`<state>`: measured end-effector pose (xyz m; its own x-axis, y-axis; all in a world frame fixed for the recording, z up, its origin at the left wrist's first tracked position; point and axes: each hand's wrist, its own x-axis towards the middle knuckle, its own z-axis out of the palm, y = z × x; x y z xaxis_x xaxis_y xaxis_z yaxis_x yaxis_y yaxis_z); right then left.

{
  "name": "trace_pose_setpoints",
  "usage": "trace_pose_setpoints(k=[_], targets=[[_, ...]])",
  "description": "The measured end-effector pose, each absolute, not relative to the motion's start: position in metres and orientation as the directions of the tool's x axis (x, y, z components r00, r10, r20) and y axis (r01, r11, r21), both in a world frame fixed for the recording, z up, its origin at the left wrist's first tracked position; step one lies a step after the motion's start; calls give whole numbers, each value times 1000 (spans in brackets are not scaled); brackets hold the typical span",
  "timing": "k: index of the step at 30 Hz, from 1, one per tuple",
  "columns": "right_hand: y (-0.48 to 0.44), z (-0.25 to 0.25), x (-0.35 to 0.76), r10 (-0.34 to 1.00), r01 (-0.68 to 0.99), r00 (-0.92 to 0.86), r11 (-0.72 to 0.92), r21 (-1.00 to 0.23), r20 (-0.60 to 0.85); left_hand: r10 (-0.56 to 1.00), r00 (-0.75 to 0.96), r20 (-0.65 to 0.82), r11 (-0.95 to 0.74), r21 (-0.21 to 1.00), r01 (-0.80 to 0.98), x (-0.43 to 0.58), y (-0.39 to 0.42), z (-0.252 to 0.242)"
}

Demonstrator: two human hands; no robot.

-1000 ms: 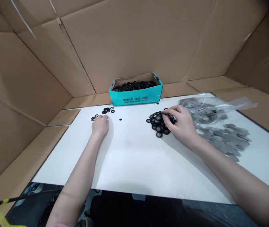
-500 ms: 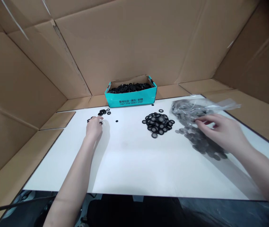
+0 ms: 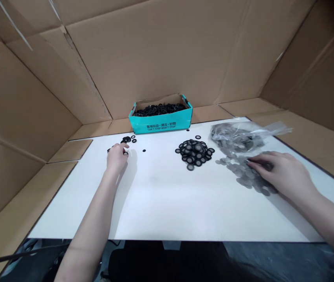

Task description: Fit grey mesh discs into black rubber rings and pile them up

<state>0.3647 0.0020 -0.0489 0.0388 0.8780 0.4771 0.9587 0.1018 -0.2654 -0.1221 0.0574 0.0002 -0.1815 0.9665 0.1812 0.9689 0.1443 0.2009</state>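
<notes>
On the left of the white table, my left hand (image 3: 116, 157) has its fingers curled, with a black ring (image 3: 125, 153) at the thumb and fingertips. More loose black rings (image 3: 127, 139) lie just beyond it. My right hand (image 3: 284, 171) is low over a spread of thin grey discs (image 3: 245, 181), thumb and forefinger pinched together at what looks like a grey disc; its other fingers curl under the palm. A clear plastic bag (image 3: 237, 135) of grey discs lies behind that hand. Between the hands is a pile of black rings with grey centres (image 3: 195, 152).
A turquoise box (image 3: 161, 126) full of black rings stands at the back. Cardboard walls (image 3: 167, 51) enclose the white table (image 3: 161, 207) at the back and sides. A small black dot-like piece (image 3: 144, 150) lies right of my left hand.
My right hand has moved from the edge of the plastic bag down and slightly right onto the loose grey discs. My left hand has stayed nearly in place.
</notes>
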Motion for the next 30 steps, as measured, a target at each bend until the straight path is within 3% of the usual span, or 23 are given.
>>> trace_pose_setpoints(k=[13,21,27,30], targets=[[-7,-8,345,905,851,246,-30,-524,347,968,-138,209,91,222,971,-119,59,-6],[-12,6,340,905,609,399,-141,-781,148,969,-113,218,60,235,970,-115,58,-5],[-10,-2,346,899,564,418,-143,-814,131,971,-118,210,65,241,968,-113,57,-4],[-5,-7,345,879,628,431,-131,-767,203,973,-123,196,71,252,965,-111,56,-2]])
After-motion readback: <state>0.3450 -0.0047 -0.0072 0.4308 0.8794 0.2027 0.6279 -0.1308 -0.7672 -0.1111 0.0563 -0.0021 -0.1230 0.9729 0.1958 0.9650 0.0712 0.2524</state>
